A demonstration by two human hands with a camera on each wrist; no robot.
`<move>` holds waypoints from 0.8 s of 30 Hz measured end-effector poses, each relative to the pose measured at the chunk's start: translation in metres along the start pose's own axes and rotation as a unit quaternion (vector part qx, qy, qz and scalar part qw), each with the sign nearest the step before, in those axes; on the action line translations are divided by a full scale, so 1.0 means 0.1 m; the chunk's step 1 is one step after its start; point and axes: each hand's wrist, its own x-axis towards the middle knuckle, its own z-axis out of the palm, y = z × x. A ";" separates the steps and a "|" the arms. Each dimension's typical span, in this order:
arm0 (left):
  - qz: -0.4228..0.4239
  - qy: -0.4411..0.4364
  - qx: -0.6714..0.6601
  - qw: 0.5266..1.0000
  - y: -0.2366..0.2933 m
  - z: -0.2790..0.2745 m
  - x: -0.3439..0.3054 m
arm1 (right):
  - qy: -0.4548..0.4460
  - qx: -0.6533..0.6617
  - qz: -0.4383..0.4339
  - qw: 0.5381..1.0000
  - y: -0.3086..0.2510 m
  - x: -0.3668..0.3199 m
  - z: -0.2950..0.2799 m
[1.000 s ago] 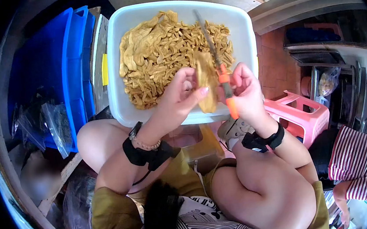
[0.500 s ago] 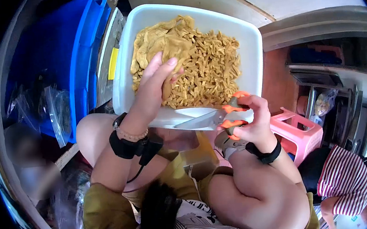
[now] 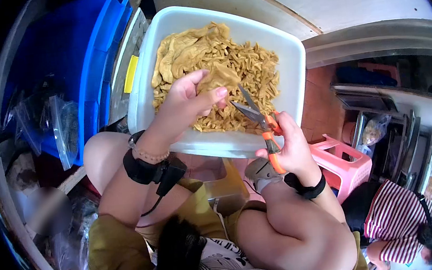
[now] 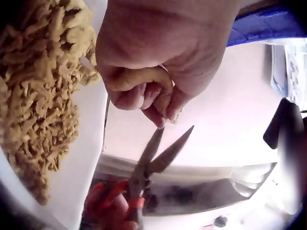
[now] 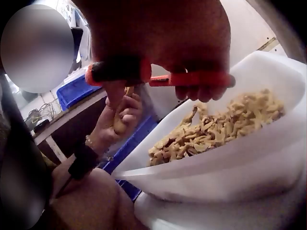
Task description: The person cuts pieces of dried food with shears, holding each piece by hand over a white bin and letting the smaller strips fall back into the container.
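My left hand (image 3: 184,104) grips a soft, wrinkled tan piece of food (image 3: 221,77) over the tub, thumb on top. In the left wrist view the piece (image 4: 144,74) curls through my fingers. My right hand (image 3: 296,145) holds orange-handled scissors (image 3: 253,112). Their blades are spread, tips right at the free end of the piece. In the right wrist view the handles (image 5: 192,79) cross my fingers. Beneath lie many cut tan strips (image 3: 264,65) and, toward the back left, larger uncut pieces (image 3: 176,50).
The white tub (image 3: 291,49) stands in front of my knees. Blue bins (image 3: 85,69) rise at left, with plastic bags (image 3: 65,131) near them. A pink stool (image 3: 351,161) is at right, and a person in a striped shirt (image 3: 398,216) is behind it.
My left hand went to the back-left pile, then came back toward the scissors with a piece. The scissors swung to point left, then up-left, blades now spread at the piece.
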 end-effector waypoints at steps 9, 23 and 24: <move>0.009 -0.119 0.064 0.991 0.03 0.08 -0.02 | 0.031 0.072 0.057 0.995 0.06 -0.08 0.05; -0.059 -0.138 0.061 0.987 -0.14 0.07 0.07 | -0.021 0.081 0.046 0.995 0.01 -0.13 0.05; -0.059 -0.138 0.061 0.987 -0.14 0.04 0.08 | -0.007 0.076 0.035 0.996 0.00 -0.12 0.04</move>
